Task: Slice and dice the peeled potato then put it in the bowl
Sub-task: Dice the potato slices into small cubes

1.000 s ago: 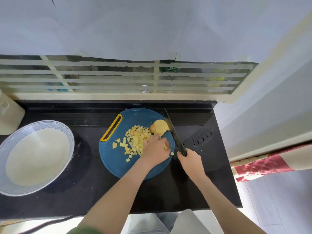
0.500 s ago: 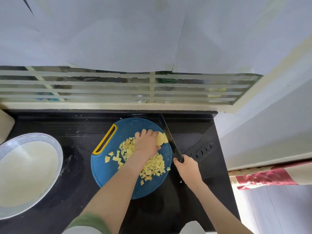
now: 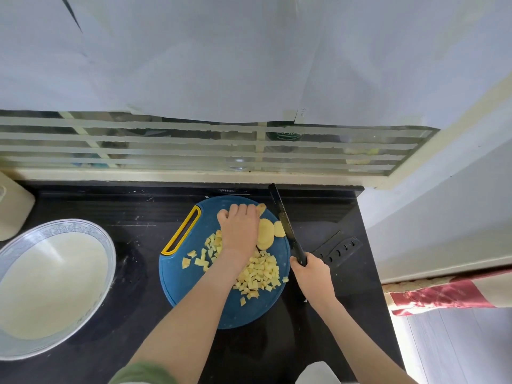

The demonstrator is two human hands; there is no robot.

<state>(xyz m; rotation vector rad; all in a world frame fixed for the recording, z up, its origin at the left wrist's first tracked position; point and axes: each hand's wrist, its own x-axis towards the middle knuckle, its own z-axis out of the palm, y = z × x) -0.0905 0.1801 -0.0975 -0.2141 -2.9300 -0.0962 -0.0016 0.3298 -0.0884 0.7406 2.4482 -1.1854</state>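
A round blue cutting board [image 3: 194,295] with a yellow handle lies on the black counter. Yellow potato slices [image 3: 266,234] sit at its far right part, and my left hand [image 3: 240,229] lies over them with fingers curled down. Diced potato cubes [image 3: 259,274] are piled near the board's middle and right. My right hand [image 3: 311,275] grips the handle of a black knife [image 3: 285,223], whose blade lies along the board's right edge beside the slices. A white bowl [image 3: 55,284] with a patterned rim stands at the left and holds no potato.
A black knife sheath [image 3: 339,249] lies on the counter right of the board. A cream container [image 3: 12,209] stands at the far left. The counter [image 3: 138,328] ends at a window ledge behind and at an edge on the right.
My left hand moved from the diced pile to the far side of the board and now covers the slices. The knife stayed at the board's right edge.
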